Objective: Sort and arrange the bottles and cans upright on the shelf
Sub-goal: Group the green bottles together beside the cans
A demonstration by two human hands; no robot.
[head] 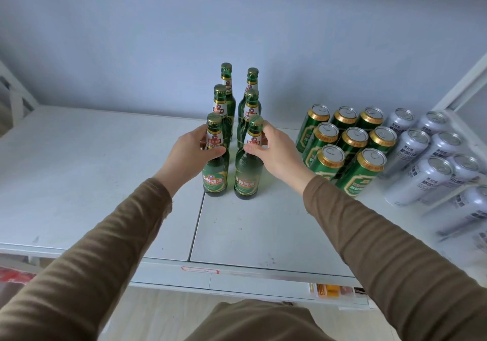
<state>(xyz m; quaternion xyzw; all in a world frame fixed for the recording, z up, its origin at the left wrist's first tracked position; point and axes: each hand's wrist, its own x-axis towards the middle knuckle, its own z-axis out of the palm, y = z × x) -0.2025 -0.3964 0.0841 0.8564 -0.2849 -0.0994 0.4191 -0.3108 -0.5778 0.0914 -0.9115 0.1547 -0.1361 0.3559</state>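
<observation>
Six green glass beer bottles stand upright in two rows of three on the white shelf [105, 172], running back toward the blue-grey wall. The left hand [189, 153] grasps the neck of the front left bottle [214, 156], thumb across its label. The right hand [276, 151] pinches the neck of the front right bottle [249, 161] with its fingers [253, 148]. Right of these bottles, a block of green cans [345, 143] stands upright, and silver cans [427, 161] beyond it reach the shelf's right frame. Left of the bottles the shelf surface lies bare to its far edge, and bare surface also runs from the bottles to the front lip.
</observation>
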